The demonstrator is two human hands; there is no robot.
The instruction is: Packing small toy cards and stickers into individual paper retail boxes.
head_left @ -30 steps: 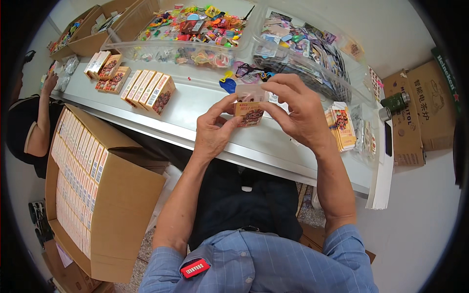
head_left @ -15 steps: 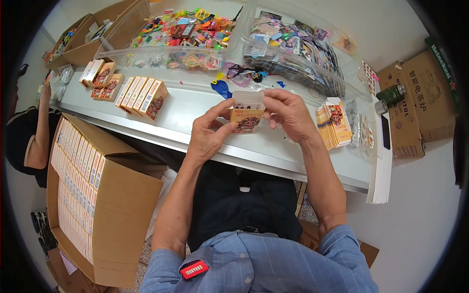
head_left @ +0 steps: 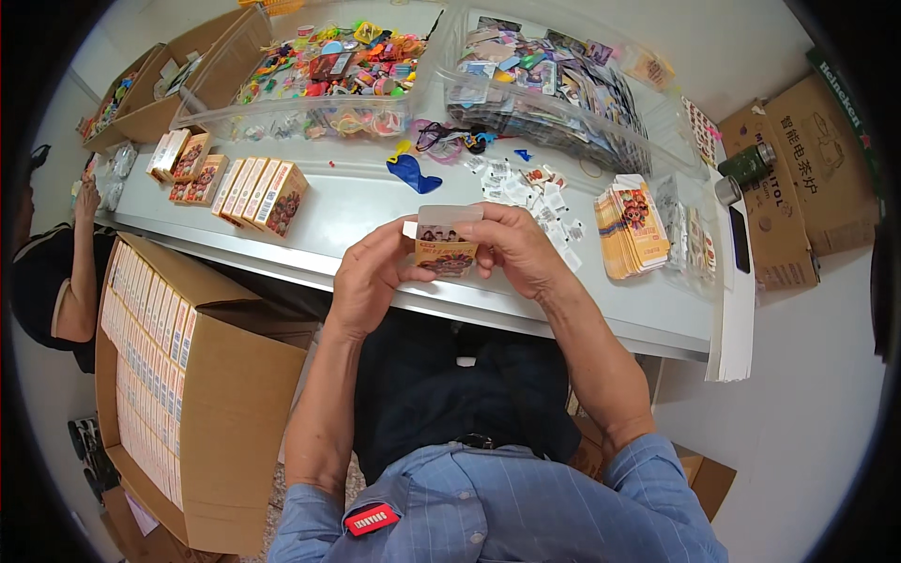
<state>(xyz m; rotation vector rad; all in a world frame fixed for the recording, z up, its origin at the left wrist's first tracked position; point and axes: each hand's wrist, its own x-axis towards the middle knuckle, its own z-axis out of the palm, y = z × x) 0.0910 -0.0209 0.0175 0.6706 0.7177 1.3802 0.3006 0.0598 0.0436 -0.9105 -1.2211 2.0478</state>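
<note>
Between my two hands is a small yellow-orange cardboard box [head_left: 445, 260] with a printed character on its front. Its top flap stands up, and a picture with small figures shows at the mouth. My left hand [head_left: 369, 281] grips the box's left side, thumb across the front. On the other side my right hand [head_left: 518, 246] holds the upper right edge, its thumb by the raised flap. Just beyond lie a blue balloon [head_left: 413, 174] and many small white printed slips [head_left: 535, 197]. To the right is a stack of flat, unfolded boxes [head_left: 631, 228].
Finished-looking boxes [head_left: 261, 195] stand in a row at left. Behind are a clear bin of colourful trinkets [head_left: 328, 70] and a clear bin of cards [head_left: 554, 89]. A large carton [head_left: 235, 422] packed with boxes stands by my left arm. Another person's arm [head_left: 83, 253] is at far left.
Both hands have moved slightly left and nearer with the box. My right thumb has shifted from the flap's top corner down to its right side. The white slips are now uncovered.
</note>
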